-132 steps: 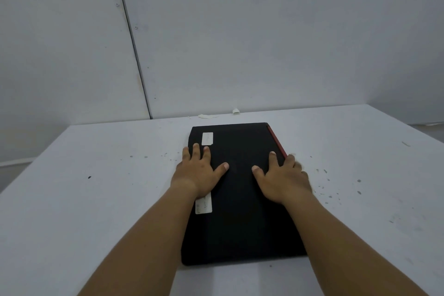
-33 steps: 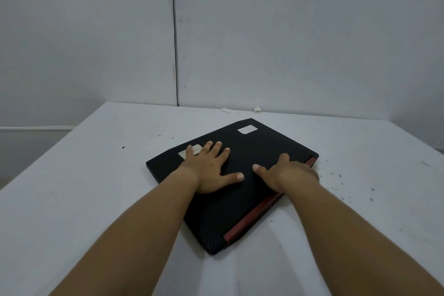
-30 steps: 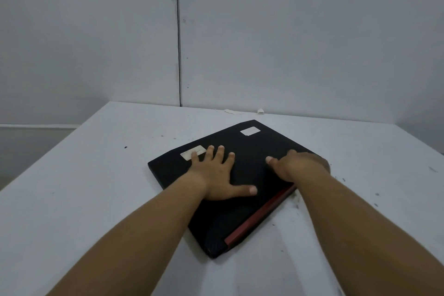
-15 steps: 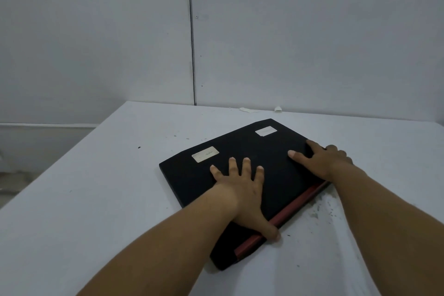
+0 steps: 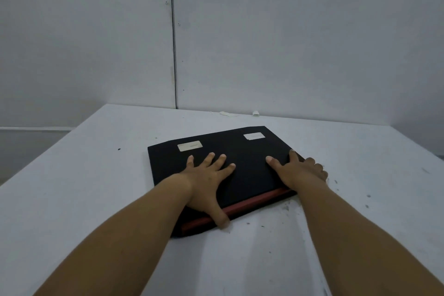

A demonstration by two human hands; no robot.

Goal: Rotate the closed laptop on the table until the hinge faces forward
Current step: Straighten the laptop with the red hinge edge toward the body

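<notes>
The closed black laptop (image 5: 242, 151) lies flat on the white table (image 5: 96, 187), slightly askew. Its red hinge strip (image 5: 254, 202) runs along the edge nearest me. Two pale stickers (image 5: 189, 146) sit near its far edge. My left hand (image 5: 206, 182) presses flat on the lid with fingers spread, its thumb hooked over the red near edge. My right hand (image 5: 295, 173) rests on the right end, thumb and forefinger on the lid, the other fingers curled over the right side.
A grey panelled wall stands just behind the table. Small white scraps (image 5: 255, 113) lie at the table's far edge by the wall. Dark specks dot the table to the right of the laptop. The table's left edge drops off at far left.
The laptop has turned clockwise under both hands, from lengthwise with the red strip on the right to nearly crosswise with the red strip nearest me. My left thumb now hooks that edge.
</notes>
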